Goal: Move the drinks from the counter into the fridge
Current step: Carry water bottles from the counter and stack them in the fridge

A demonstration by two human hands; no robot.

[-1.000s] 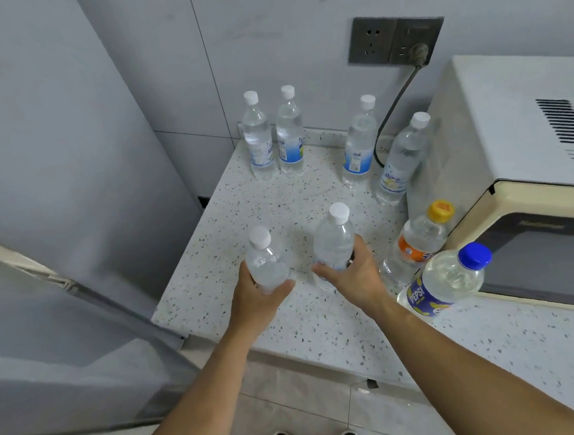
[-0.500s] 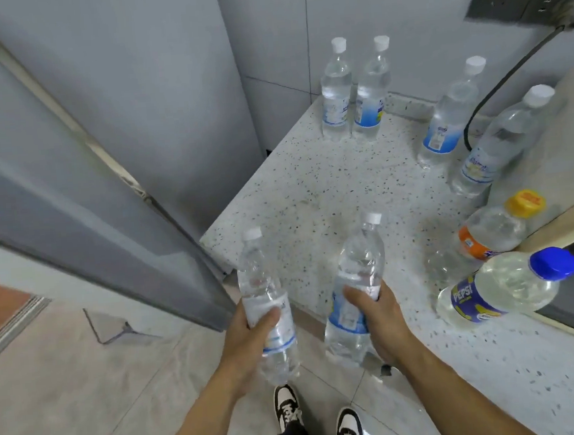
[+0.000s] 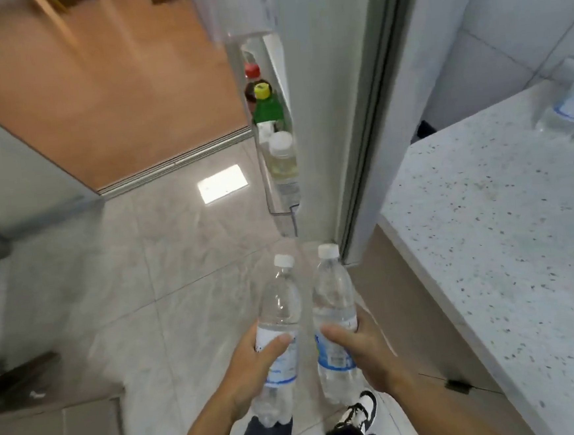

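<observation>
Each of the hands wraps one clear plastic water bottle at its labelled middle: left hand (image 3: 256, 364), left bottle (image 3: 280, 324); right hand (image 3: 365, 352), right bottle (image 3: 334, 313), both held near the fridge door shelf (image 3: 282, 197). Full, they're likely heavyish, thin-walled, slippery

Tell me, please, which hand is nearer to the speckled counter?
Right. The right hand, gripping a water bottle, is beside the counter edge; the left hand, gripping another bottle, is farther away over the floor.

Bright, motion-blurred, edges fisheye-warped
</observation>
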